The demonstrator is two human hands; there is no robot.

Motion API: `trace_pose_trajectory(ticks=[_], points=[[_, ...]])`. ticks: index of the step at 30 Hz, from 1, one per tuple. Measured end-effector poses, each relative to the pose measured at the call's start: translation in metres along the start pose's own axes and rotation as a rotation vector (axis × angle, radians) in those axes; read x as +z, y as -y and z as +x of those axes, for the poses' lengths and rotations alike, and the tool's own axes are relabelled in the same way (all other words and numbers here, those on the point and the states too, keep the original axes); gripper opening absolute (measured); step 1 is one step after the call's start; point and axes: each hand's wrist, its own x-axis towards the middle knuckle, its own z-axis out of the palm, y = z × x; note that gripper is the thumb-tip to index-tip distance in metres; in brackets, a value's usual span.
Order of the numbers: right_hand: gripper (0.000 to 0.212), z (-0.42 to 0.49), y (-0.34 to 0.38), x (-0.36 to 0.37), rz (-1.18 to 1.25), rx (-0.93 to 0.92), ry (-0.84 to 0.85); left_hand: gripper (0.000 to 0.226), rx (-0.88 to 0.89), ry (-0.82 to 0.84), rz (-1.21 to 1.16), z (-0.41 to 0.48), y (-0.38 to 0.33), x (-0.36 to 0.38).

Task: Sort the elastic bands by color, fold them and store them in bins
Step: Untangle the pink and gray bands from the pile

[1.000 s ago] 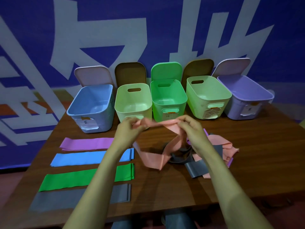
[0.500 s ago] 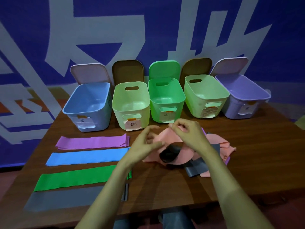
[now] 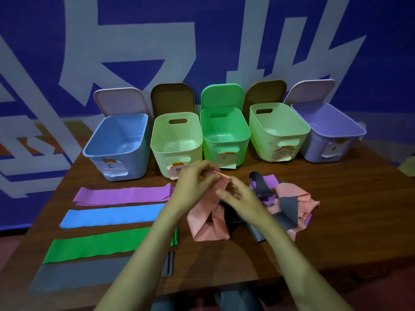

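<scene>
Head view: left hand (image 3: 193, 182) and right hand (image 3: 238, 194), both grips pinching the pink band (image 3: 206, 223) at frame centre; limp, light, likely stretchy, best held by its ends.

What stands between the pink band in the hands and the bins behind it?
Nothing visible. The left hand and right hand pinch the pink band just in front of the bins; their tops are open, with the lids propped behind.

Handwritten bin labels (image 3: 112, 169), none legible
</scene>
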Motion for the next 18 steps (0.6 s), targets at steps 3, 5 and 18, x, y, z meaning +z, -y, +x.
trace_pose_trajectory(ticks=[3,5,18], points=[[0.021,0.002,-0.015,0.006,-0.173,0.035,-0.066,0.007,0.025,-0.071,0.045,0.001,0.001,0.004],[0.005,0.004,-0.018,0.004,-0.172,0.030,-0.156,0.003,0.008,-0.104,-0.007,0.003,0.002,0.006],[0.020,0.009,-0.011,-0.034,-0.343,0.120,0.048,0.009,-0.338,-0.395,-0.490,0.012,0.013,0.001]])
